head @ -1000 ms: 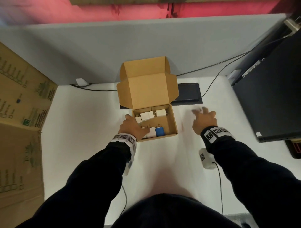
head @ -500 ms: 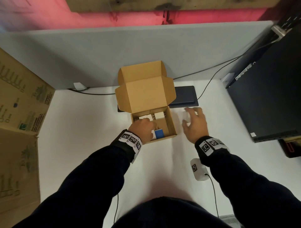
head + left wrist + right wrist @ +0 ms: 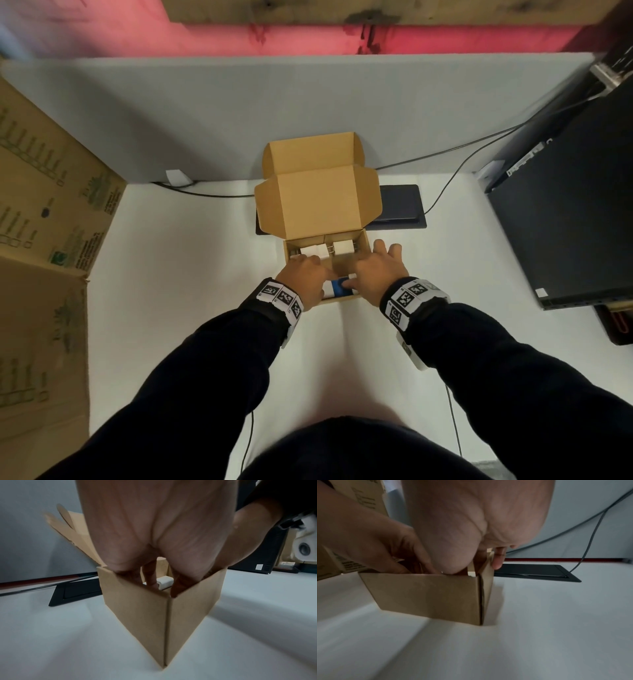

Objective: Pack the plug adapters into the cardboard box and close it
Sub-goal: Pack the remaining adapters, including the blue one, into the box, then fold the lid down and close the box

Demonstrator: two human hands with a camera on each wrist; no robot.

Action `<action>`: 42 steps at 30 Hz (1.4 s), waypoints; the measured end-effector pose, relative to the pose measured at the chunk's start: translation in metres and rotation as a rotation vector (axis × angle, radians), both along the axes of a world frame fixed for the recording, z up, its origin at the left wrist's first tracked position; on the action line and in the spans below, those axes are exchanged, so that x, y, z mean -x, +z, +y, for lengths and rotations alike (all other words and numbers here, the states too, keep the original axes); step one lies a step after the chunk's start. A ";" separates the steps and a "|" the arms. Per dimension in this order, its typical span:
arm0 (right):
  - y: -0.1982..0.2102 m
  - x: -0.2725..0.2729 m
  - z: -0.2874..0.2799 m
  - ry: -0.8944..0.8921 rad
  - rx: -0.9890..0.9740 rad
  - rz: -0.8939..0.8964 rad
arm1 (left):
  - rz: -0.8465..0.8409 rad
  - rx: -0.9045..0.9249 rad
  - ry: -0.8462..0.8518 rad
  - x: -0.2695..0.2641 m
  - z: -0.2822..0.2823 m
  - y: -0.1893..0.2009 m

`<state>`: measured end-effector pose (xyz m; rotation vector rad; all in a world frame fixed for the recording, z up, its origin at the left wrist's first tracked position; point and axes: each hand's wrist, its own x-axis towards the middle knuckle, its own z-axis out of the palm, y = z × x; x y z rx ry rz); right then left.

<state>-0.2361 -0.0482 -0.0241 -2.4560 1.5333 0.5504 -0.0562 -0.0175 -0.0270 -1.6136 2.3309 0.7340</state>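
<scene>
The small cardboard box [image 3: 363, 240] stands on the white table with its lid [image 3: 318, 202] raised at the back. White plug adapters [image 3: 343, 246] lie along its far wall, and a blue-and-white one [image 3: 337, 290] lies at the front. My left hand [image 3: 305, 277] reaches into the box from the front left. Its fingertips [image 3: 150, 578] curl down on either side of a white adapter [image 3: 163, 583]. My right hand [image 3: 375, 270] straddles the right wall [image 3: 488, 577], thumb inside and fingers [image 3: 498, 561] outside. A white edge shows by the thumb; the rest under the palm is hidden.
A black flat panel [image 3: 400, 205] lies just behind the box, with cables running along the grey partition [image 3: 239, 120]. A dark computer case [image 3: 565, 212] fills the right side. A large printed carton [image 3: 51, 205] stands at the left.
My right hand has moved left from the table beside the box, where it covered a white adapter, to over the box's right wall. My left hand has gone deeper into the box.
</scene>
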 end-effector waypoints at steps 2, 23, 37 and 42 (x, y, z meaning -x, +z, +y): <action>-0.002 0.005 0.002 0.028 -0.003 -0.025 | 0.004 0.000 0.008 0.000 0.001 -0.002; 0.055 0.004 -0.052 -0.949 -0.190 -1.177 | 0.958 -0.001 1.232 -0.048 -0.031 0.036; 0.057 0.047 -0.006 -0.964 -0.555 -1.075 | 1.095 -0.252 1.262 -0.037 0.015 0.033; 0.025 0.052 0.017 -0.869 -0.464 -1.036 | 0.695 -0.161 1.014 -0.030 0.031 0.018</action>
